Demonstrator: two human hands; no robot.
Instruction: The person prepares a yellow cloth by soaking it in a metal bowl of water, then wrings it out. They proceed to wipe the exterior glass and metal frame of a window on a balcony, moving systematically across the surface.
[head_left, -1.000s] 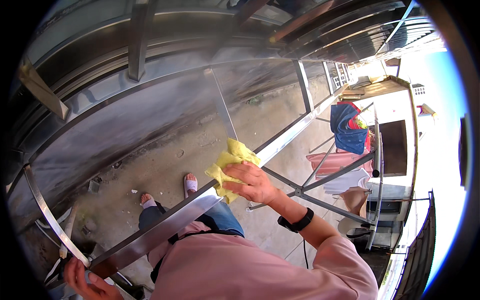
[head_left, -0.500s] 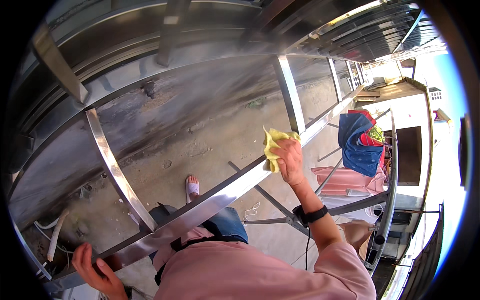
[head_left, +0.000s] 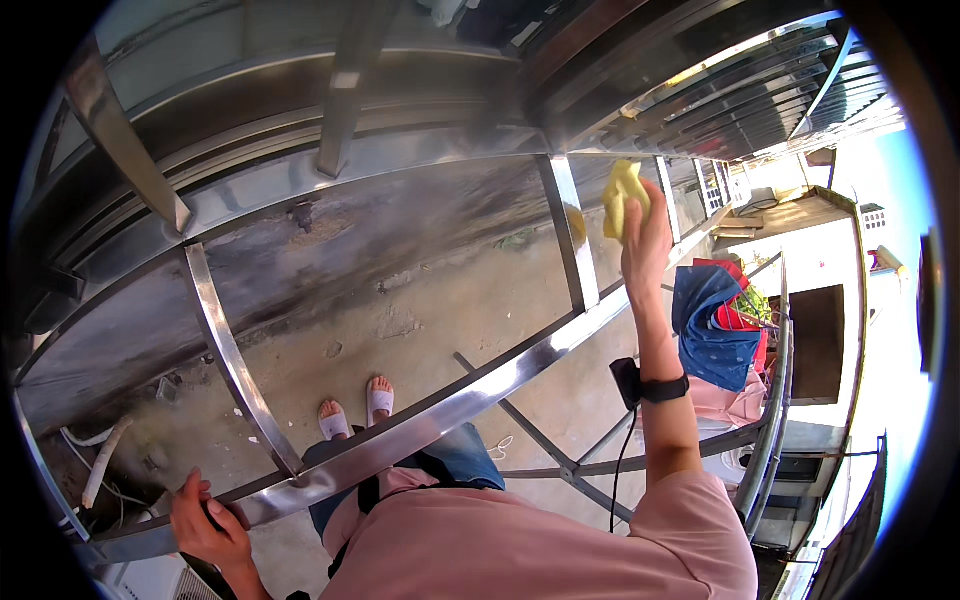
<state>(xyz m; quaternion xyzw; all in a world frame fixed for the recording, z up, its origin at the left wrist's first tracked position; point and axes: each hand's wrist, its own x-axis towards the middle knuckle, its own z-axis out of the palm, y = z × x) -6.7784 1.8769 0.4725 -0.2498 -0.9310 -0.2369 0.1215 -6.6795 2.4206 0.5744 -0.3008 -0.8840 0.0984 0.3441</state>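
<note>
A bunched yellow cloth (head_left: 622, 198) is in my right hand (head_left: 648, 235), with the arm stretched forward. Hand and cloth are beside a shiny metal crossbar (head_left: 569, 230), which carries a yellowish reflection; whether the cloth touches the metal cannot be made out. Low on the left, my left hand (head_left: 207, 525) is at the near metal rail (head_left: 400, 437), its bent fingers and thumb closed around the rail's edge. This long polished rail runs diagonally in front of my body. Another crossbar (head_left: 236, 360) joins it nearer the left hand.
Behind the crossbars runs a second long rail (head_left: 260, 190), below a stained wall. On the right stands a drying rack (head_left: 775, 400) hung with blue cloth (head_left: 712, 325) and pink clothing. A dark cable (head_left: 622, 470) hangs from my right wristband. My sandalled feet are on concrete.
My right hand has carried the yellow cloth off the near rail, forward and slightly right beside the crossbar. My left hand has shifted slightly right, its fingers more bent. A second foot shows.
</note>
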